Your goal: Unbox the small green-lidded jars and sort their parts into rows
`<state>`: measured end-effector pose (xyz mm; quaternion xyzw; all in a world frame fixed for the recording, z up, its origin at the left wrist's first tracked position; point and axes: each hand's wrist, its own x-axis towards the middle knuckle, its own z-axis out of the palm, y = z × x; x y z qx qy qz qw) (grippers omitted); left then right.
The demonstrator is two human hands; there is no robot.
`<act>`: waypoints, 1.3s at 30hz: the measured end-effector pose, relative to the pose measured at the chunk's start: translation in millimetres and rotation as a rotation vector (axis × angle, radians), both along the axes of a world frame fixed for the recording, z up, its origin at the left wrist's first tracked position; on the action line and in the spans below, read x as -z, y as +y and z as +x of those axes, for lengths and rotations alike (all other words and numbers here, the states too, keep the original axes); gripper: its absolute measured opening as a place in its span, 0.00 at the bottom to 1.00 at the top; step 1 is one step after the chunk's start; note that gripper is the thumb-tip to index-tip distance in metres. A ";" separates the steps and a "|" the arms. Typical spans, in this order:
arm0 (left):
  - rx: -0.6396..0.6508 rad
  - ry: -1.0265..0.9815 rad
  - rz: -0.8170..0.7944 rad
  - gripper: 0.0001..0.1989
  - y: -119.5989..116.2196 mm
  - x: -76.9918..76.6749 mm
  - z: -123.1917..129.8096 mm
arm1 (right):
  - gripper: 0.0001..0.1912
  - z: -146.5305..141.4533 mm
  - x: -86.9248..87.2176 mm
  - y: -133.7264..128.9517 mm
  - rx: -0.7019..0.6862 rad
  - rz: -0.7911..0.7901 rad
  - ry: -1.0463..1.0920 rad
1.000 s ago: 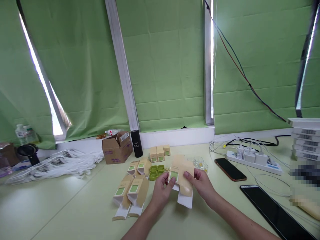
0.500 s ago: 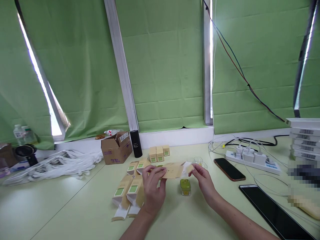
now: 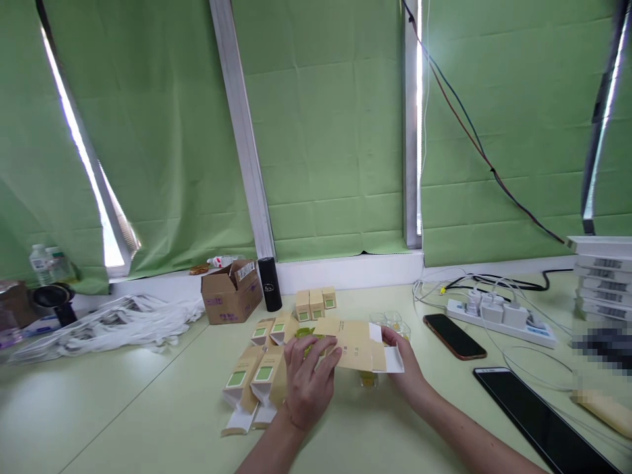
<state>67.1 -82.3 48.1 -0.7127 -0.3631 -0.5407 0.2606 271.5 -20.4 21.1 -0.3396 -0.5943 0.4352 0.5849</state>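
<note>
A tan paper carton with white inner flaps (image 3: pixel 353 343) is spread flat between my two hands, above the table. My left hand (image 3: pixel 310 374) has its fingers over the carton's left part. At the right end, my right hand (image 3: pixel 405 365) grips it by the white flaps, its thumb and some fingers partly hidden. Under the carton's lower edge shows part of a small clear jar (image 3: pixel 368 380) with yellow-green in it. Left of my left hand lie several flattened tan cartons (image 3: pixel 241 378) with green labels. Something green (image 3: pixel 305 332) peeks out behind my left fingers.
Small closed tan boxes (image 3: pixel 316 304) stand farther back, near a black cylinder (image 3: pixel 269 284) and an open cardboard box (image 3: pixel 232 293). Clear round containers (image 3: pixel 392 320) sit behind my right hand. A phone (image 3: pixel 454 336), a tablet (image 3: pixel 538 418) and a power strip (image 3: pixel 501 322) lie to the right.
The carton has turned so that its broad printed face shows, and it now covers most of the jar. My right hand has shifted slightly right and lower, gripping the end flaps.
</note>
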 end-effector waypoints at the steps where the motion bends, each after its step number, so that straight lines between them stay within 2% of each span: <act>1: 0.020 -0.072 -0.044 0.08 1.2 1.3 1.2 | 0.18 0.0 -1.3 -1.2 0.025 0.022 -0.028; 3: 0.072 -0.259 -0.146 0.04 4.1 3.5 4.0 | 0.17 -0.4 -4.8 -5.6 0.084 0.077 -0.092; 4: 0.105 -0.375 -0.213 0.05 5.7 4.3 5.6 | 0.17 -0.8 -6.7 -8.4 0.108 0.103 -0.124; 7: 0.224 -0.721 -0.457 0.16 10.8 5.4 9.5 | 0.18 -2.9 -11.4 -16.3 0.135 0.155 -0.201; 10: 0.326 -0.924 -0.641 0.23 15.9 6.0 11.0 | 0.20 -6.3 -14.0 -18.8 0.134 0.178 -0.233; 13: 0.404 -1.014 -0.731 0.26 20.2 7.3 11.6 | 0.21 -11.0 -17.0 -17.3 0.105 0.149 -0.200; 16: 0.464 -1.056 -0.755 0.27 22.8 8.6 12.9 | 0.21 -15.7 -22.5 -16.2 0.031 0.086 -0.146; 21: 0.509 -0.990 -0.772 0.27 24.3 10.1 17.1 | 0.13 -21.7 -34.4 -5.6 -0.106 0.027 -0.141; 25: 0.529 -0.937 -0.724 0.26 26.9 15.5 16.7 | 0.15 -21.0 -44.4 30.8 -0.040 0.011 -0.115; 28: 0.470 -0.905 -0.721 0.25 28.8 19.9 12.3 | 0.17 -12.8 -52.2 74.3 0.061 -0.016 -0.138; 31: 0.421 -0.863 -0.750 0.25 28.0 20.3 9.7 | 0.14 0.7 -56.3 120.3 0.183 -0.089 -0.214; 35: 0.365 -0.802 -0.775 0.24 23.1 16.2 13.3 | 0.17 20.7 -49.9 168.1 0.299 -0.221 -0.377; 39: 0.320 -0.730 -0.774 0.20 20.5 15.4 16.8 | 0.19 39.0 -33.4 197.2 0.402 -0.313 -0.515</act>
